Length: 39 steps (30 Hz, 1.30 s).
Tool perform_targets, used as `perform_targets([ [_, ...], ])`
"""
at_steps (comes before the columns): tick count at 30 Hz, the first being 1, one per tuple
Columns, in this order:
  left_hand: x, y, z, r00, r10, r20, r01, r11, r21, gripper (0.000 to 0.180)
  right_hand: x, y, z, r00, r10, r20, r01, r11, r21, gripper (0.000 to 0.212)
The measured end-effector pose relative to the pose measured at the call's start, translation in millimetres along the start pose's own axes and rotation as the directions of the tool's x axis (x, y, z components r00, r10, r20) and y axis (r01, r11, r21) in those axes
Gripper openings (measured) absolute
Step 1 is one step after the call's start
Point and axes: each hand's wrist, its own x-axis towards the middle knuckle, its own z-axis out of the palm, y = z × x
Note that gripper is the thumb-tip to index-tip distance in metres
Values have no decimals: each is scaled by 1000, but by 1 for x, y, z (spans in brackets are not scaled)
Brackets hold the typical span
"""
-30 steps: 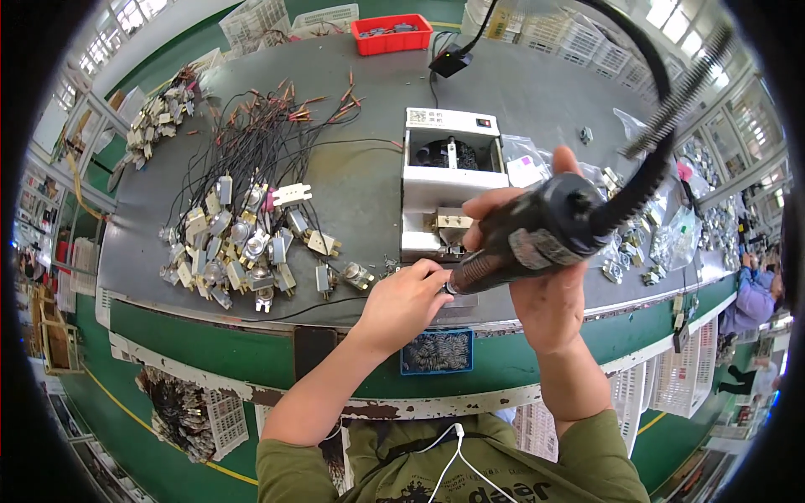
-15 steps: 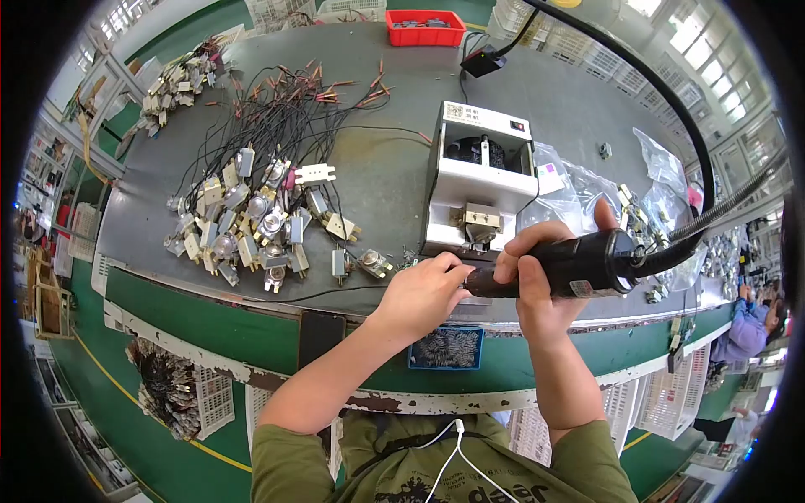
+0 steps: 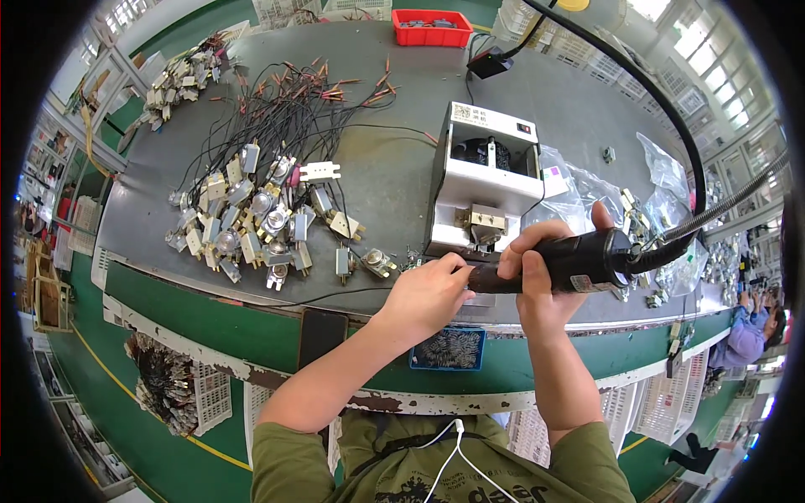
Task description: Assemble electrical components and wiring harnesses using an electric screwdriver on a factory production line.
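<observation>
My right hand [image 3: 549, 281] is wrapped round a black electric screwdriver [image 3: 579, 261], which lies nearly level with its nose pointing left. At that nose my left hand [image 3: 426, 295] is closed in a pinch. Its fingers hide whatever they hold. Just beyond both hands stands a white and silver screw feeder [image 3: 489, 180] with a dark drum inside and a metal block at its front. A thin black wire [image 3: 335, 293] runs leftward from my left hand along the table edge. Close by lies a small wired fitting with a round clear disc [image 3: 377, 262].
Left of the feeder is a heap of cream and grey wired fittings [image 3: 251, 222]. A blue tray of small metal pieces [image 3: 448, 349] sits below the table edge. Clear plastic bags [image 3: 662, 210] lie right. A red bin [image 3: 432, 30] stands far back. The driver's black cable [image 3: 683, 126] arches overhead.
The view has shifted slightly, so the table things appear a little further right. Both hands keep the same hold at the screwdriver.
</observation>
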Motion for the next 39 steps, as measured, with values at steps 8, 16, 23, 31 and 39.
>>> perform_targets([
  [8, -1, 2, 0, 999, -44, 20, 45, 999, -13, 29, 0, 3, 0, 1000, 13, 17, -13, 1000, 12, 84],
  [16, 0, -14, 3, 1000, 16, 7, -16, 1000, -16, 29, 15, 8, -2, 963, -13, 271, 43, 993, -106, 88],
  [23, 0, -13, 5, 999, 2, 44, -4, 998, 60, 30, 13, 7, 5, 967, -21, 253, 61, 986, -152, 86],
  [31, 1, -12, 2, 998, 2, 61, -6, 998, 61, 31, 10, 7, 9, 969, -17, 246, 67, 979, -194, 86],
  [39, 3, -16, 7, 995, -41, 88, 41, 999, 1, 30, 10, 8, 12, 947, -19, 320, 84, 978, -189, 82],
])
